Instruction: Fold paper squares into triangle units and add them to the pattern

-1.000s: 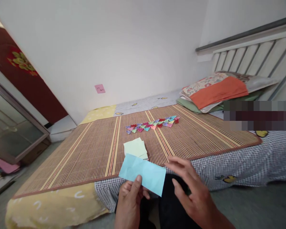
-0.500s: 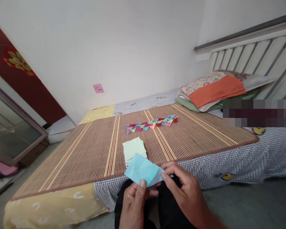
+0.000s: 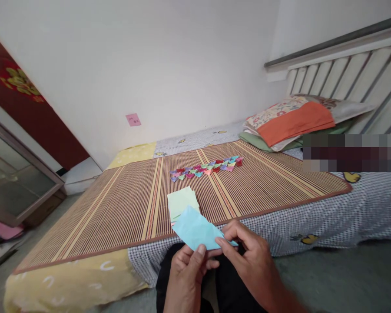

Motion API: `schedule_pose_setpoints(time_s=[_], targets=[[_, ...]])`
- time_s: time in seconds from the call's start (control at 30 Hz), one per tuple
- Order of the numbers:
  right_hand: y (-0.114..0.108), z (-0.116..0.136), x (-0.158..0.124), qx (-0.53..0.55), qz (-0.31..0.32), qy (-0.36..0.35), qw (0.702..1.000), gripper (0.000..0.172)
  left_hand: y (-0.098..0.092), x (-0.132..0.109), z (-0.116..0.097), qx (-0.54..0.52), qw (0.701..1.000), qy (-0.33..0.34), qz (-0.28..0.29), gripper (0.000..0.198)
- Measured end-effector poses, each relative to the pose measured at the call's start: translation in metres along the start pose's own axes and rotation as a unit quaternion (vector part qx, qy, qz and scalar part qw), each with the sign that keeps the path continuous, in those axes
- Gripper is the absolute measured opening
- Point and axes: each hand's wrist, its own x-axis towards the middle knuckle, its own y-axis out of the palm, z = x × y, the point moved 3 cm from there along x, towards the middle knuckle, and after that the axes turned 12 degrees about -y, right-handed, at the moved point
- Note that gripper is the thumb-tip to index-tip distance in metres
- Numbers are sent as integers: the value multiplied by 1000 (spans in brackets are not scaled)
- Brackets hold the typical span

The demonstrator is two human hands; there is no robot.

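Observation:
A light blue sheet of paper (image 3: 197, 228), creased and partly folded, is held between both hands above my lap. My left hand (image 3: 189, 269) pinches its lower edge, thumb on top and fingers underneath. At the pointed right end, my right hand (image 3: 247, 250) grips the paper between thumb and forefinger. Just behind the blue sheet lies a stack of square papers (image 3: 181, 201), pale green on top, partly covered by it in view. Farther back, several small folded paper pieces (image 3: 206, 167) in many colours sit in rows on the mat.
A striped bamboo mat (image 3: 127, 208) covers the bed, over a checked sheet (image 3: 371, 208). Pillows (image 3: 296, 124) are piled at the right by a white slatted headboard (image 3: 339, 74). A pink note (image 3: 133, 120) is stuck on the wall. A glass-panelled frame (image 3: 16, 169) stands left.
The right part of the blue paper has been turned over its fold, so the darker area is gone from view. My right thumb has moved slightly left along it.

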Motion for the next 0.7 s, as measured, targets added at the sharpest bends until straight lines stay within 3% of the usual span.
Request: schedule_pose_setpoints(time_s=[0.33,0.57,0.7], targets=[[-1,3,2,0,-9,-41,999,25,5,-3,-4,-52,998,-30,-14,33],[-2,1,2,20,12,10,1000,25,2,-3,-4,13,1000,15,-21,31],[-1,-2,1,54,1,92,994,12,3,-4,-6,54,998,22,-30,32]])
